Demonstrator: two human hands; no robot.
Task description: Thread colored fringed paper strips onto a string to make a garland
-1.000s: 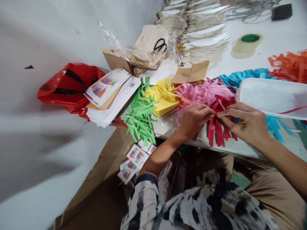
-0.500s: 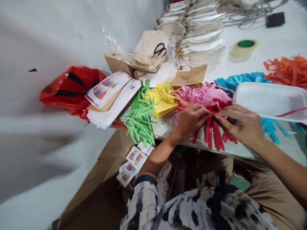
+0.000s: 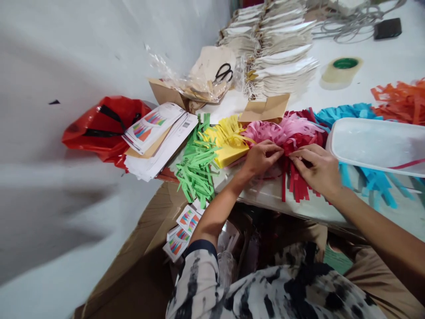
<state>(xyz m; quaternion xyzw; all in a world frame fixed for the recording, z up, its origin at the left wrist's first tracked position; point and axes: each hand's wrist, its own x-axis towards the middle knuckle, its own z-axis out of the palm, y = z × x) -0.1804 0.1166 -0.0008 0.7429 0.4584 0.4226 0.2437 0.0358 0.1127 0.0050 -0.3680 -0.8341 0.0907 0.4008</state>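
Observation:
Near the table's front edge, my left hand [image 3: 264, 157] and my right hand [image 3: 315, 166] meet over a red paper tassel [image 3: 298, 185]. Both hands are closed, thumbs and fingertips pinching the tassel's middle from either side. Its cut strips hang toward the table edge below my fingers, and more red strips spread behind. Pink fringed paper [image 3: 282, 128] lies just beyond my hands. To the left are yellow fringed paper [image 3: 230, 141] and green fringed paper [image 3: 198, 164]. Blue fringed paper [image 3: 375, 181] sticks out under a white plastic tray [image 3: 378, 144] on the right.
Orange fringe [image 3: 403, 99] lies far right. Behind stand a tape roll [image 3: 343, 71], stacks of white paper bags [image 3: 282, 66] and scissors [image 3: 224, 73]. Printed cards [image 3: 159, 133] and a red plastic bag [image 3: 102, 128] sit left by the wall [image 3: 49, 177]. A brown envelope [image 3: 265, 108] lies behind the pink fringe.
My right hand has moved left, closer to my left hand. The red strips have shifted and bunched together under my fingers. The view has shifted slightly.

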